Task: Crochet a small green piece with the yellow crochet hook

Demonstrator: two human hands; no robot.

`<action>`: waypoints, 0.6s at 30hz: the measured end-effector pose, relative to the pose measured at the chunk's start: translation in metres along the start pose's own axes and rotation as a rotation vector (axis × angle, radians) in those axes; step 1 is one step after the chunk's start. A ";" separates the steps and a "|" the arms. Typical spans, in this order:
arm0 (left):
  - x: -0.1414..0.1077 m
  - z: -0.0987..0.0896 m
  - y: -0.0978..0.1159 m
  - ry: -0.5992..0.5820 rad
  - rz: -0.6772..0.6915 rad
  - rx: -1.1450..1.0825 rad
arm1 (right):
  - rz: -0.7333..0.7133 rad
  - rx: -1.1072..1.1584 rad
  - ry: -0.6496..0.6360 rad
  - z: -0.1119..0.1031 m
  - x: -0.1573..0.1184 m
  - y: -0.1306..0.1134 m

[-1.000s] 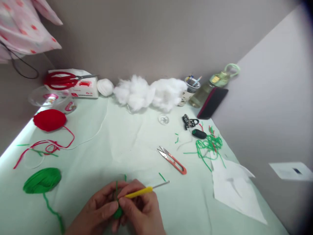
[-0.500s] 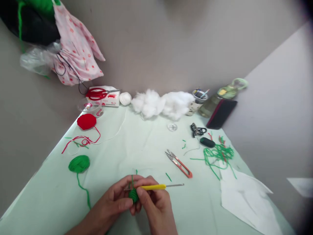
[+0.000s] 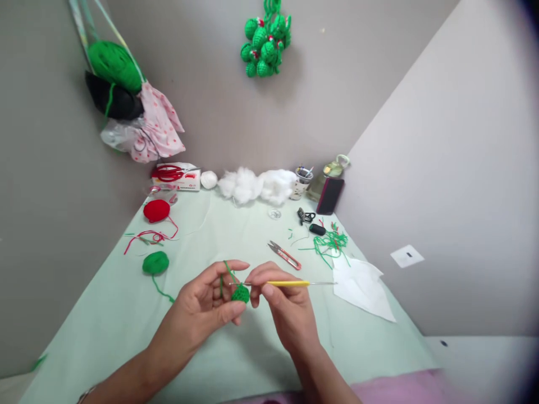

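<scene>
Oval green yarn ball (image 3: 155,262): we see it on our pale green cloth-covered tabletop (image 3: 236,235).
Our left hand (image 3: 200,306): it pinches the small round green crocheted piece (image 3: 240,295), green strand (image 3: 228,270) over the index finger.
Crocheted piece: we hold it above the tabletop.
Yellow-gripped metal crochet hook (image 3: 288,284): its shaft crosses the piece's top edge.
Our right hand (image 3: 290,308): we grasp the hook's grip.
</scene>
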State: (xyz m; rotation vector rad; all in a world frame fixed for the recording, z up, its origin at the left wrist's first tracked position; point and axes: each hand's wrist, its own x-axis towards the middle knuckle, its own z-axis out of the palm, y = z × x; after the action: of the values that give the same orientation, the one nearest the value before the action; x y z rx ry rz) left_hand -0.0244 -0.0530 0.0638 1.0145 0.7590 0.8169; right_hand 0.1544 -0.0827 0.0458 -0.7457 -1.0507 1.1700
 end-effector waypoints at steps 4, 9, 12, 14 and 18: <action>-0.013 0.002 0.005 -0.049 0.026 -0.010 | -0.057 -0.044 0.014 0.016 -0.009 -0.004; -0.016 0.003 0.006 -0.018 0.038 -0.027 | -0.027 0.038 0.142 0.027 -0.012 -0.008; -0.014 0.004 0.007 0.039 0.083 -0.025 | 0.022 0.079 0.195 0.029 -0.010 -0.011; -0.011 0.005 0.007 0.058 0.100 -0.039 | 0.041 0.099 0.214 0.030 -0.007 -0.011; -0.007 0.005 0.007 0.073 0.105 -0.060 | 0.033 0.146 0.168 0.028 -0.002 -0.010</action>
State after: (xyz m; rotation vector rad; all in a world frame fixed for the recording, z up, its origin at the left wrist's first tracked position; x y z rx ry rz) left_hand -0.0252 -0.0592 0.0732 0.9814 0.7434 0.9662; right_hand 0.1321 -0.0887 0.0639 -0.7347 -0.8074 1.1776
